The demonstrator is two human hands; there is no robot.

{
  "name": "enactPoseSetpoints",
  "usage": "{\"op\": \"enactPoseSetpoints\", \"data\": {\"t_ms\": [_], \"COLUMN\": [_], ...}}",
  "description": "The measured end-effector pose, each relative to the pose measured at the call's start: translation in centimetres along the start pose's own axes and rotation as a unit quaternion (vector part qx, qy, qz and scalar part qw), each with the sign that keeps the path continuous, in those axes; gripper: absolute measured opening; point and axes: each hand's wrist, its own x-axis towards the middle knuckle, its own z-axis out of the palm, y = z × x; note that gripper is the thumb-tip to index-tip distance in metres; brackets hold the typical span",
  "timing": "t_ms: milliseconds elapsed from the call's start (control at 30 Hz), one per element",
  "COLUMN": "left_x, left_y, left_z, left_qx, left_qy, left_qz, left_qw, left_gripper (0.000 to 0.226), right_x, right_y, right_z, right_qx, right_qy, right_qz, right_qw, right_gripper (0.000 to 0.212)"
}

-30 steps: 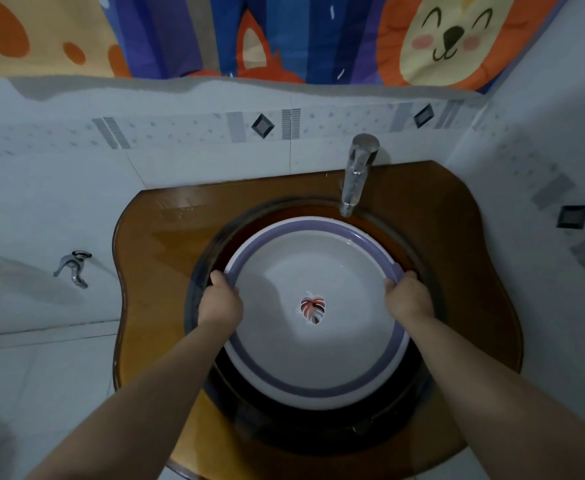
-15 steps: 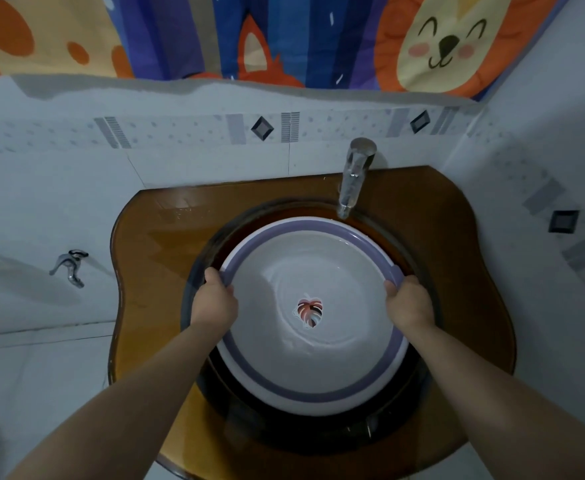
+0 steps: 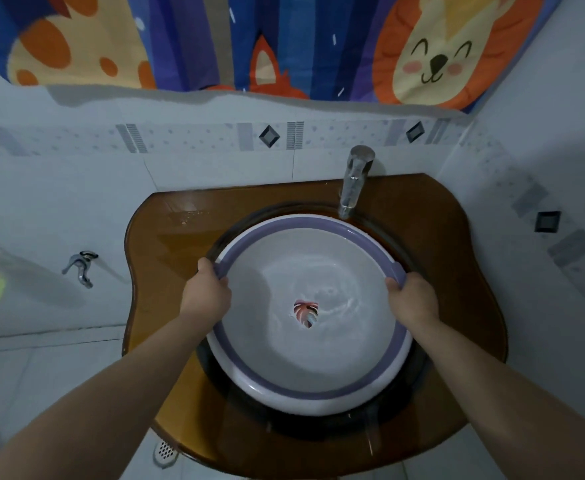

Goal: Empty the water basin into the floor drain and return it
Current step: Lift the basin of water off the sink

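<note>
A round white water basin (image 3: pixel 318 386) with a purple rim and a leaf sticker on its bottom sits in the dark sink bowl of an amber glass vanity. Water ripples inside it. My left hand (image 3: pixel 206 296) grips the left side of the rim. My right hand (image 3: pixel 412 297) grips the right side. The basin's near edge looks raised above the sink. A round floor drain (image 3: pixel 164 452) shows on the white floor tiles, low left under the vanity's front edge.
A chrome faucet (image 3: pixel 353 181) stands over the basin's far right edge. The amber vanity top (image 3: pixel 457 237) fills the corner between tiled walls. A small wall tap (image 3: pixel 81 268) sticks out at left. A colourful animal curtain (image 3: pixel 284 46) hangs above.
The basin has come up and towards me in both hands, and its water now swirls. The floor drain has come into view below the vanity.
</note>
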Motion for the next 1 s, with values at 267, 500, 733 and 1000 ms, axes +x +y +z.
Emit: {"op": "enactPoseSetpoints", "data": {"t_ms": [267, 500, 733, 1000], "left_x": [-0.8, -1.9, -2.8, -4.7], "left_y": [-0.5, -1.6, -2.1, -4.3], "left_z": [-1.6, -3.7, -7.4, -10.9], "left_qx": [-0.003, -0.021, -0.053, -0.143], "left_qy": [0.026, 0.038, 0.084, 0.162], "left_qz": [0.004, 0.017, 0.034, -0.023], "left_qw": [1.0, 0.999, 0.994, 0.976], "left_gripper": [0.023, 0.013, 0.013, 0.015], "right_x": [-1.6, -3.8, -5.8, -6.6], "right_y": [-1.1, -2.4, -5.7, -10.7], "right_z": [-0.7, -1.6, -3.8, -5.5], "right_qx": [0.018, 0.021, 0.075, 0.219], "right_qy": [-0.01, 0.005, 0.004, -0.073], "right_qz": [0.002, -0.04, -0.077, -0.094], "right_qw": [1.0, 0.999, 0.994, 0.968], "right_gripper": [0.027, 0.026, 0.028, 0.021]}}
